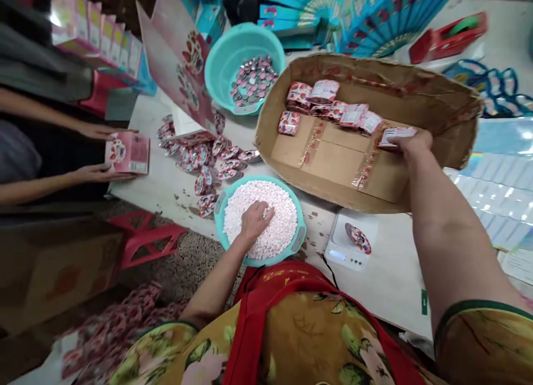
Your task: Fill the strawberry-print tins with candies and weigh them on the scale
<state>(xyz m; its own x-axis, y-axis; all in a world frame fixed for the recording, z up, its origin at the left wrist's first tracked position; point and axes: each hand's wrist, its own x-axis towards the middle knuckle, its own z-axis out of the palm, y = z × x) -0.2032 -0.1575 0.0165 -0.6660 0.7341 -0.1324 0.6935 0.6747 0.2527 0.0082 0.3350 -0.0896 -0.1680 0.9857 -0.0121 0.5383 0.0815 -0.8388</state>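
Note:
My left hand is in a turquoise basin heaped with small white tablets. Its fingers curl into the tablets, and the fingertips are partly hidden among them. Over the right part of a shallow cardboard box, my right hand grips a small pink-and-white packet. Several similar packets lie toward the left and back of the box. On a white digital scale to the right of the basin rests an oval printed tin.
Several oval tins lie loose left of the box. Behind them a second turquoise basin holds small pink and silver pieces. At left, a co-worker's hands hold a pink carton. Blue cartons fan out at the back.

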